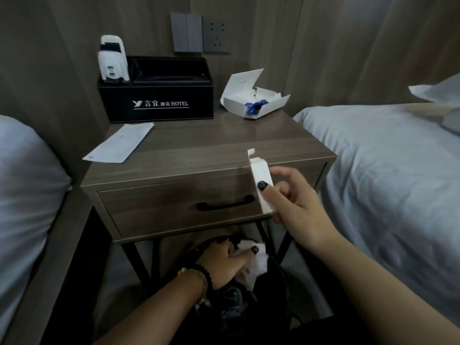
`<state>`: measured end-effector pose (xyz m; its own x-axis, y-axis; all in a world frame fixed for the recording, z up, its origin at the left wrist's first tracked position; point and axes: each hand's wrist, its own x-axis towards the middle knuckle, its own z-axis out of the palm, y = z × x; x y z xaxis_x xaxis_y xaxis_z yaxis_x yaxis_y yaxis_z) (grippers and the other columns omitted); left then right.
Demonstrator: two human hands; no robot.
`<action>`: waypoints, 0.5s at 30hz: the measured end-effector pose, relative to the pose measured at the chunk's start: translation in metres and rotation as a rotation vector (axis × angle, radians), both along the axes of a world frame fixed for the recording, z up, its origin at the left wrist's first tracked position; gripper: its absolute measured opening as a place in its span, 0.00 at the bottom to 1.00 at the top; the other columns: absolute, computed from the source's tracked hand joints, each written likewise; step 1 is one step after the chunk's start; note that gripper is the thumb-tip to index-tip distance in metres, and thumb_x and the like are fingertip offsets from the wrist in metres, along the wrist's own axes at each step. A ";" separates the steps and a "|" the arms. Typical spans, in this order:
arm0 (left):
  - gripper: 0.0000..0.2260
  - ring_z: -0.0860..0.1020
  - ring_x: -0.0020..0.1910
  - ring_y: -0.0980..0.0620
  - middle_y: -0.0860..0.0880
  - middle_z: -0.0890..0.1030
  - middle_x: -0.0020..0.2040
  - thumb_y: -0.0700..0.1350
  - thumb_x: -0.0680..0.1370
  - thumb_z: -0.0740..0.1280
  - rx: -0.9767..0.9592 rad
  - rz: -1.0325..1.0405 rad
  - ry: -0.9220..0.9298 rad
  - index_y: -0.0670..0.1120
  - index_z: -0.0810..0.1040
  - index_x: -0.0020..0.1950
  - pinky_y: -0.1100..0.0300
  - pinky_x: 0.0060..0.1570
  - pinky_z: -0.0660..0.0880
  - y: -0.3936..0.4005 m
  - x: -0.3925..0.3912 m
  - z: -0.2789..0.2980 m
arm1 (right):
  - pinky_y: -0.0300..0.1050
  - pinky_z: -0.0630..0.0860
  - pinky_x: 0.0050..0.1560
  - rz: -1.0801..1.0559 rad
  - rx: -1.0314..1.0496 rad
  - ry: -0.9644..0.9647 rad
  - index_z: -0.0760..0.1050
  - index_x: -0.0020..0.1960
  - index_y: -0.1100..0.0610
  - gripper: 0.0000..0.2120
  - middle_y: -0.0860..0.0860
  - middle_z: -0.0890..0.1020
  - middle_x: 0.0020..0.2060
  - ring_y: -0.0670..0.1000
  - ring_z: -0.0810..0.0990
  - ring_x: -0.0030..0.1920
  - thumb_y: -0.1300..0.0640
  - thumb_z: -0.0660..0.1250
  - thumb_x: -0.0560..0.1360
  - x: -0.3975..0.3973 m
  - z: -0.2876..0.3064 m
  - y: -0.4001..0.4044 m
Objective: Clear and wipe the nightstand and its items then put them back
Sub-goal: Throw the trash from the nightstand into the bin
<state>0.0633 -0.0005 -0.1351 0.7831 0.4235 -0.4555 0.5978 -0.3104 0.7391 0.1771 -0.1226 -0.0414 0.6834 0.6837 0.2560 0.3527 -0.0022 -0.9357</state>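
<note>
The wooden nightstand stands between two beds. On its top are a black hotel organiser box with a white device standing in it, a white paper slip at the left edge, and an open white carton with something blue inside. My right hand holds a small open white box in front of the drawer. My left hand is low under the nightstand, gripping a white cloth over a dark bag.
The drawer with a black handle is closed. White bedding lies close on the left and right. Wall switches and a socket sit above the nightstand. A dark bag rests on the floor by the metal legs.
</note>
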 end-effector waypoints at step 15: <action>0.15 0.82 0.54 0.54 0.53 0.85 0.51 0.53 0.71 0.67 -0.050 0.269 -0.916 0.50 0.80 0.56 0.53 0.55 0.76 -0.002 -0.040 0.143 | 0.48 0.77 0.38 0.146 0.130 -0.274 0.74 0.62 0.50 0.19 0.48 0.79 0.40 0.49 0.78 0.38 0.46 0.68 0.73 0.007 0.030 -0.009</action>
<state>0.0238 -0.0029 0.0082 0.7237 0.6377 0.2639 -0.1731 -0.2023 0.9639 0.1837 -0.1318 -0.0118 0.4741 0.7191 0.5081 0.5794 0.1797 -0.7950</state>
